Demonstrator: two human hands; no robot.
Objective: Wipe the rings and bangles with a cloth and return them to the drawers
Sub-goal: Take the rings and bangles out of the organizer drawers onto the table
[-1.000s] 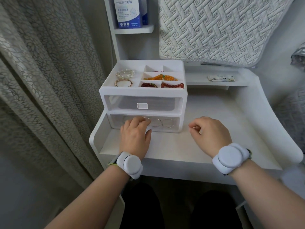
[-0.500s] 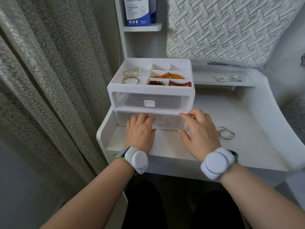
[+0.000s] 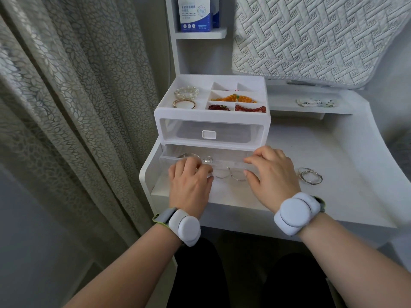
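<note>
A white jewellery box (image 3: 212, 121) stands on the desk, with beaded bracelets in its open top tray. Its clear bottom drawer (image 3: 224, 162) is pulled partway out and holds silver rings and bangles (image 3: 231, 174). My left hand (image 3: 190, 185) grips the drawer's front on the left, and my right hand (image 3: 272, 172) grips it on the right. A small pile of silver bangles (image 3: 310, 175) lies on the desk just right of my right hand. A folded patterned cloth (image 3: 317, 102) rests on the low shelf behind.
The upper drawer (image 3: 209, 134) of the box is closed. A grey curtain (image 3: 77, 107) hangs close on the left. A quilted cushion (image 3: 311, 38) leans at the back, and a blue-and-white box (image 3: 195, 14) sits on a small shelf. The white desk (image 3: 347, 196) has a raised curved rim on the right.
My right hand moved left from the desk onto the bottom drawer, leaving the bangles on the desk. Both hands have since slid the drawer outward.
</note>
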